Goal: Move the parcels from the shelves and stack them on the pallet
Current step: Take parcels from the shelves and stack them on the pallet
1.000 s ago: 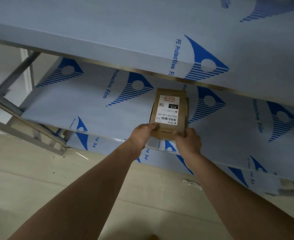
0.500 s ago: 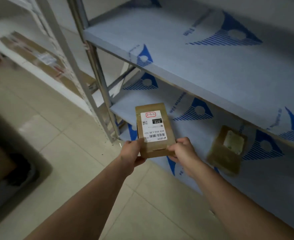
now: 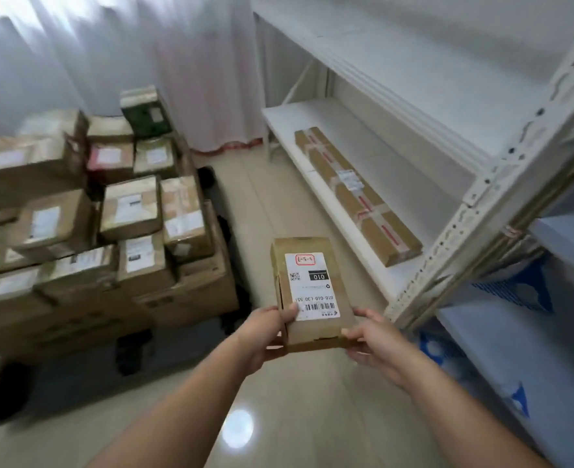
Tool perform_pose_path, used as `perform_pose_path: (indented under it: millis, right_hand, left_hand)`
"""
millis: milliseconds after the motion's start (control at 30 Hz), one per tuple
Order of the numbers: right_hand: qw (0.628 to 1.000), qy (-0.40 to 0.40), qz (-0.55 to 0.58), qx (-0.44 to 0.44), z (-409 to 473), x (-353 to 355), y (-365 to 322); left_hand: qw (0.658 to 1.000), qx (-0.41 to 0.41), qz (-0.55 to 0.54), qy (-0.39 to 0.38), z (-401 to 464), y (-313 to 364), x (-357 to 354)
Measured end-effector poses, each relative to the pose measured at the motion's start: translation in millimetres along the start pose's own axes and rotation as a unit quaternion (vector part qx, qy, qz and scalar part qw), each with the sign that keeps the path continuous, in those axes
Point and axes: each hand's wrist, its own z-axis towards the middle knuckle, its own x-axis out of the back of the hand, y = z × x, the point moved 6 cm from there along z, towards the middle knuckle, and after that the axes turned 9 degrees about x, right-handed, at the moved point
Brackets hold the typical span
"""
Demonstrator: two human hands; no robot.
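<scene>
Head view, nearest first: two bare forearms reach forward over the glossy tiled floor (image 3: 278, 400). Left hand (image 3: 262, 336) grips the near left corner of a small cardboard parcel (image 3: 307, 292), thumb pressed on the lower edge of its white label (image 3: 312, 285). Right hand (image 3: 376, 342) curls its fingers round the near right corner. Held between both hands in the air above the floor, the parcel lies label side up, its long axis running from near to far, tipped slightly left at the far end; the label's print reads upside down from here. To the left, farther off, a stack of cardboard boxes (image 3: 93, 238) sits on a dark pallet (image 3: 19, 383). To the right stands a white shelving unit (image 3: 474, 214); a long flat parcel (image 3: 356, 194) lies on its low shelf. Nearer right are shelves wrapped in blue-printed protective film (image 3: 521, 329). Farthest back hangs a white curtain (image 3: 127, 55).
</scene>
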Motion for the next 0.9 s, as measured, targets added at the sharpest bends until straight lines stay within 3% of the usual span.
perform_pose_path:
  millis: [267,500,733,900]
  right_hand:
    - [0.983,-0.159,-0.088,0.002,19.9,-208.4,-79.8]
    - [0.958,-0.239,-0.151,-0.041,22.7,-322.8,-103.8]
    - [0.912,-0.312,-0.26,-0.048,56.4,-405.5,-133.1]
    - [0.887,-0.355,-0.293,-0.036,76.5,-474.4,-162.3]
  left_hand:
    - [0.992,-0.015,-0.085,0.094,-32.8,34.3,206.2]
    - [0.978,0.006,-0.148,0.144,-52.2,26.9,311.4]
    - [0.941,-0.001,-0.25,0.227,-59.9,45.3,398.3]
    - [0.894,-0.044,-0.323,0.308,-65.4,80.4,472.3]
